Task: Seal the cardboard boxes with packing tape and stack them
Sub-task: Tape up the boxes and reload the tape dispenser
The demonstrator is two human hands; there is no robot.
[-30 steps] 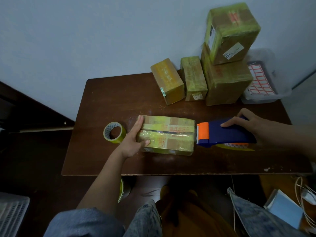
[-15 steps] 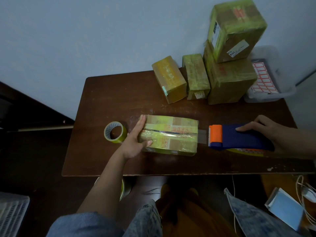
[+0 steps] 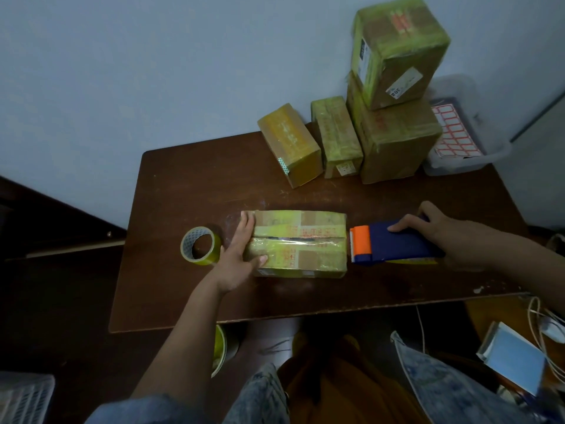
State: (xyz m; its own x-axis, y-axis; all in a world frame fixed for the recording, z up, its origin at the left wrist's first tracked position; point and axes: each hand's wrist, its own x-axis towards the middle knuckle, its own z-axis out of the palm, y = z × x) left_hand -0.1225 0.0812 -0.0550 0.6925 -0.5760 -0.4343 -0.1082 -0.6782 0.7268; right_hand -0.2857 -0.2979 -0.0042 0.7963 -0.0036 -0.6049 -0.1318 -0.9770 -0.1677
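Note:
A taped cardboard box lies lengthwise in the middle of the brown table. My left hand presses flat against the box's left end, with the thumb resting on its top. My right hand grips a blue tape dispenser with an orange head. The head sits right against the box's right end, level with the centre seam. Glossy tape runs along that seam.
A loose tape roll stands left of my left hand. At the back right are two small sealed boxes and a two-box stack. A clear bin of red labels sits at the far right corner. Another roll shows below the table edge.
Half a second ago the dispenser was pulled away to the right with a strip of tape stretched from the box. Now it is back against the box's right end. My left hand has stayed put.

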